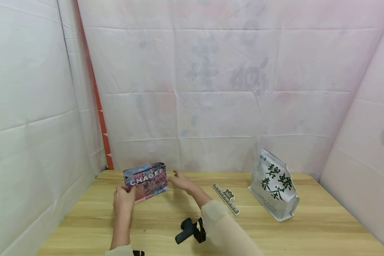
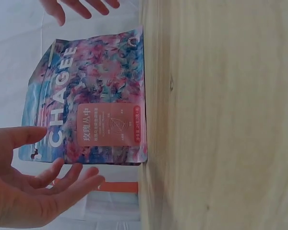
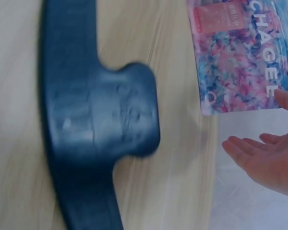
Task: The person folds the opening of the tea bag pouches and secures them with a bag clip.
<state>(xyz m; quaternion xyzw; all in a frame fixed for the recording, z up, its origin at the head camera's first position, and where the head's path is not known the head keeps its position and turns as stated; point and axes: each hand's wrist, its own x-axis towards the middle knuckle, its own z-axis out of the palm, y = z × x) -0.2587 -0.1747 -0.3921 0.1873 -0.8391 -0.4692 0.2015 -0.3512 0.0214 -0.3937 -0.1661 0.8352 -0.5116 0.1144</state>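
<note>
Your left hand [image 1: 123, 201] and right hand [image 1: 182, 182], fingers spread, flank the CHAGEE pouch [image 1: 146, 181] standing upright on the worktop [image 1: 323, 227]. You seem to be steadying it; next likely calls for a gentle two-sided grip.

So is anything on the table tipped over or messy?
Nothing is spilled or broken. The colourful CHAGEE bag stands upright between both open hands, the silver tea bag leans back a bit, and the ruler lies slanted.

Improvised recording booth: white creased sheeting [image 1: 211, 89] enclosed a wooden surface [image 1: 323, 227] on three sides, on which retail tea pouches [image 1: 273, 185] and a ruler [image 1: 225, 198] were laid out.
</note>
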